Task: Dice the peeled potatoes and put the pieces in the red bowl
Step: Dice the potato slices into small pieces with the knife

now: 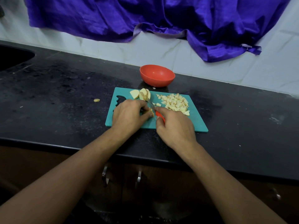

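Nearest, my left grip pinches a potato piece on the board; my right grip clasps the knife. I should cut slowly, in even spacing.

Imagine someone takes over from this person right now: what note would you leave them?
Left hand pins a potato piece on the teal cutting board; right hand grips the red-handled knife, blade at it.
Done: a diced pile on the board's right side.
Left: dice that piece and the slices at the far edge, then fill the red bowl, no pieces visible in it.
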